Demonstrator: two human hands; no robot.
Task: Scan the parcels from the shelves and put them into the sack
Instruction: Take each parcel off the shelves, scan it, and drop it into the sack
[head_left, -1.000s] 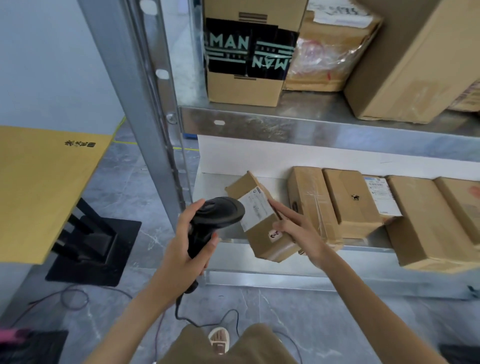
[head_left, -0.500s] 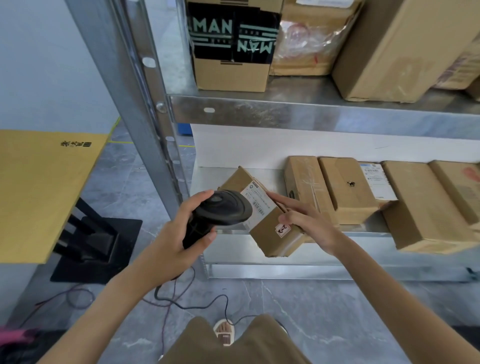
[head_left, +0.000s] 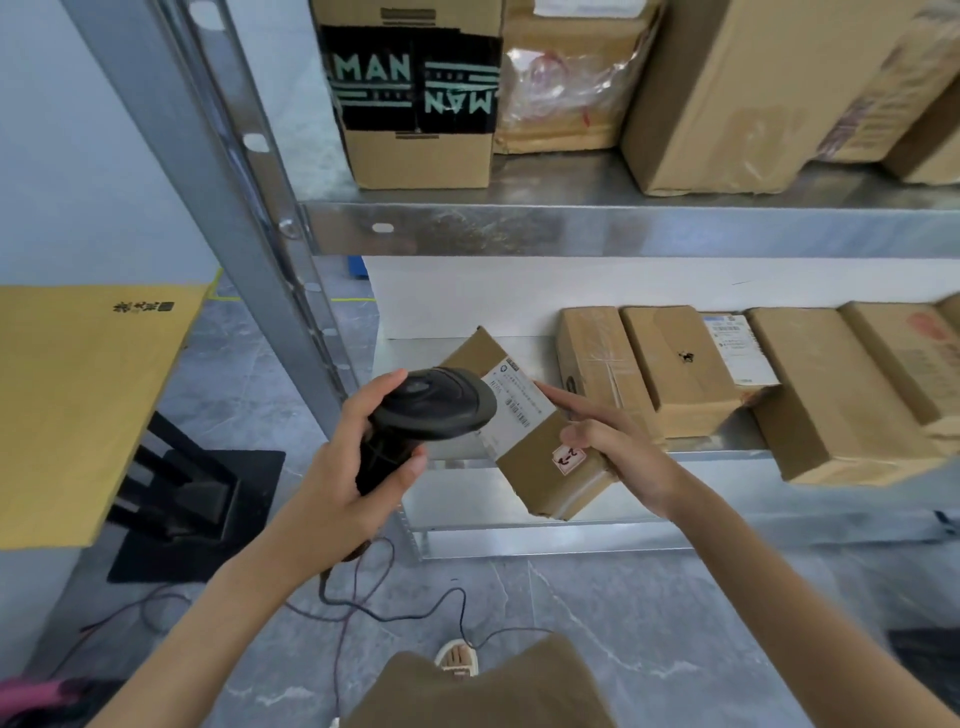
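The person stands in front of a metal shelf and holds a small cardboard parcel in the right hand. The fingers are curled around the right side of the parcel and the thumb lies on its top face, near a small pink sticker. The parcel is tilted, one corner pointing up and away, and it is in the air just in front of the lower shelf board, not resting on it.

The left hand grips the handle of a black scanner, fingers wrapped around it. The head of the scanner is just above the white label on the parcel and covers its left edge. A dark cable goes from the scanner down to the grey floor and lies there in loops.

On the lower shelf board, to the right of the held parcel, more brown boxes lie close side by side, one of them with a white label. On the upper board stands a box with black tape printed with "MAN", beside it a packet in clear plastic and a large plain carton.

At the left is a yellow sack on a black stand. It is well apart from the parcel.
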